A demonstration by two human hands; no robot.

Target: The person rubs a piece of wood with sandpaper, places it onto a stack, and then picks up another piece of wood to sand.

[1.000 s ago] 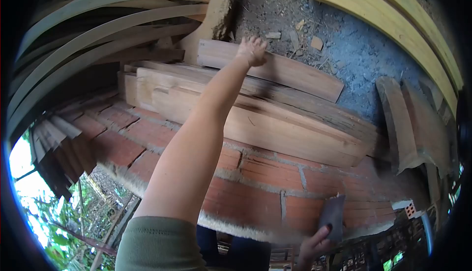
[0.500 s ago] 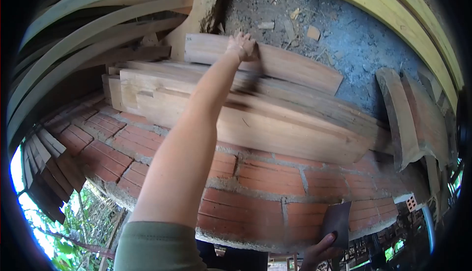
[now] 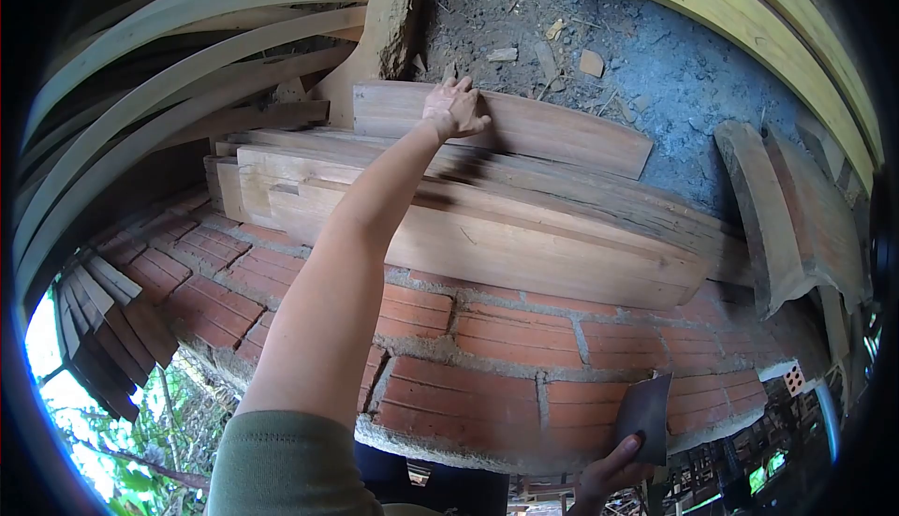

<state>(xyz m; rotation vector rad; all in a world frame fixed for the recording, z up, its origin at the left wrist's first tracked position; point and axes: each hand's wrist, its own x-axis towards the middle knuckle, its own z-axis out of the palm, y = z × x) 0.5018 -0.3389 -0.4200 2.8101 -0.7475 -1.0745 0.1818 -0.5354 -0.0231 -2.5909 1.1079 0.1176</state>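
My left hand (image 3: pixel 456 110) reaches far out over the stacked boards. Its fingers curl over the far edge of a reddish-brown wooden board (image 3: pixel 562 135), with the thumb on the near face. That board stands on edge behind several other planks, among them a paler thick plank (image 3: pixel 524 244) in front. Low on the right, my right hand (image 3: pixel 613 474) pinches a dark grey piece of sandpaper (image 3: pixel 643 416), slightly curved, the thumb on its lower edge. Most of the right hand's fingers are hidden behind the sheet.
The planks lie on a brick wall (image 3: pixel 478 404) with mortar joints. Curved wooden strips (image 3: pixel 197 48) fill the upper left. Yellow beams (image 3: pixel 740 20) run along the upper right. Curved wooden pieces (image 3: pixel 763 216) lean at the right, and small boards (image 3: pixel 108 329) stack at the left.
The far board's left end and my left hand on it have come slightly towards me. The right hand still holds the sandpaper. The view has shifted a little.
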